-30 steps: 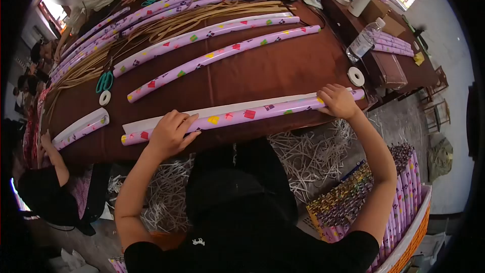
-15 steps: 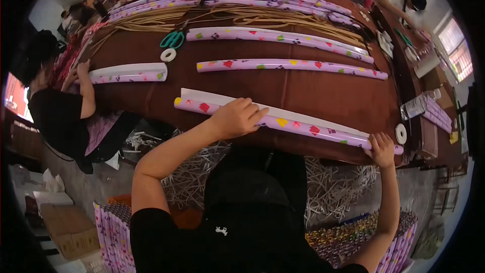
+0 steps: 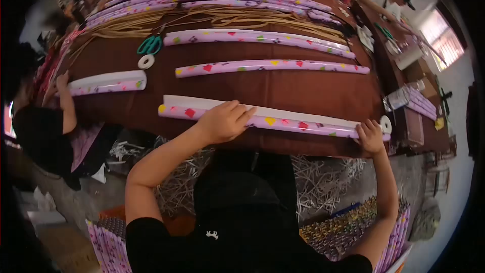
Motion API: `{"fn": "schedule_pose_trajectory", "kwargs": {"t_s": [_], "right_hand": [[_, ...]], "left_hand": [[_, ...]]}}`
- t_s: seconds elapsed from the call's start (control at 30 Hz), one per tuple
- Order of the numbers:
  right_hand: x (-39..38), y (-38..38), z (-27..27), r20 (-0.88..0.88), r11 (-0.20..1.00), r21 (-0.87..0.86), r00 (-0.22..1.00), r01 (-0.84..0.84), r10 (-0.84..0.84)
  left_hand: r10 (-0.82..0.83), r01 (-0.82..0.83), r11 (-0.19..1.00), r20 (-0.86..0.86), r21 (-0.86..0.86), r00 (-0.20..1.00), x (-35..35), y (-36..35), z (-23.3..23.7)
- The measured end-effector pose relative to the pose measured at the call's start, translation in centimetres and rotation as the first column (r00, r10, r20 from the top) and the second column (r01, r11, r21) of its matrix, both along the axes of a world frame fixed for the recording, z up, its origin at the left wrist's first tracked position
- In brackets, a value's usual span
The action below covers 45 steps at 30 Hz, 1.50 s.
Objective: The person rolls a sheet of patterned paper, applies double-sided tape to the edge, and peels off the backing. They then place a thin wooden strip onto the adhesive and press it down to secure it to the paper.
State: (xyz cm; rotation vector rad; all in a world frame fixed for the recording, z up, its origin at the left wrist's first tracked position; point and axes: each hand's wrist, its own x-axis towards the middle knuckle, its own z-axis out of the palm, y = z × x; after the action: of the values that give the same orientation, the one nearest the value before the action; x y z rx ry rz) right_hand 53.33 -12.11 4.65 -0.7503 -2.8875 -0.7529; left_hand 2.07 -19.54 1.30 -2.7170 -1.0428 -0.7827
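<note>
In front of me on the table lies a long, partly rolled sheet of glossy purple wrapping paper [image 3: 283, 122] with colourful printed shapes. A strip of its white inner side [image 3: 303, 115] stands up along the far edge. My left hand [image 3: 230, 121] presses on the roll left of its middle, fingers bent over the top. Near the right end, my right hand [image 3: 370, 136] grips the roll, its fingers curled over the white edge. A white tape roll [image 3: 385, 124] lies just beyond that hand. The undersides of both hands are hidden.
Farther back are two more purple rolls [image 3: 273, 67], brown strips [image 3: 252, 18], green-handled scissors [image 3: 149, 45] and another tape roll [image 3: 146, 61]. At left, a co-worker [image 3: 40, 131] handles a purple sheet [image 3: 108, 85]. Shredded white strips [image 3: 328, 182] litter the floor; bundled rolls [image 3: 108, 245] stand beside me.
The whole view has shifted, so the table and both hands appear farther left. Both hands remain on the same purple roll, which looks little changed.
</note>
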Motion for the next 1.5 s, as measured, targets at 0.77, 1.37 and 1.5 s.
{"fn": "schedule_pose_trajectory", "kwargs": {"t_s": [0.77,1.37,1.5], "right_hand": [[-0.9,-0.1,0.7,-0.036,0.976,-0.215,0.999,-0.042,0.035],[-6.2,2.9,2.9,-0.3,0.997,-0.076,0.953,0.003,-0.026],[-14.9,8.7,2.0,-0.555,0.989,0.037,0.821,-0.14,0.137]], "left_hand": [[-0.012,0.012,1.0,-0.039,0.003,0.999,0.0,0.1,0.8],[0.007,-0.009,0.998,-0.033,-0.055,0.999,0.0,0.2,1.1],[0.024,-0.025,0.998,-0.015,-0.063,1.0,0.0,0.2,0.9]]}}
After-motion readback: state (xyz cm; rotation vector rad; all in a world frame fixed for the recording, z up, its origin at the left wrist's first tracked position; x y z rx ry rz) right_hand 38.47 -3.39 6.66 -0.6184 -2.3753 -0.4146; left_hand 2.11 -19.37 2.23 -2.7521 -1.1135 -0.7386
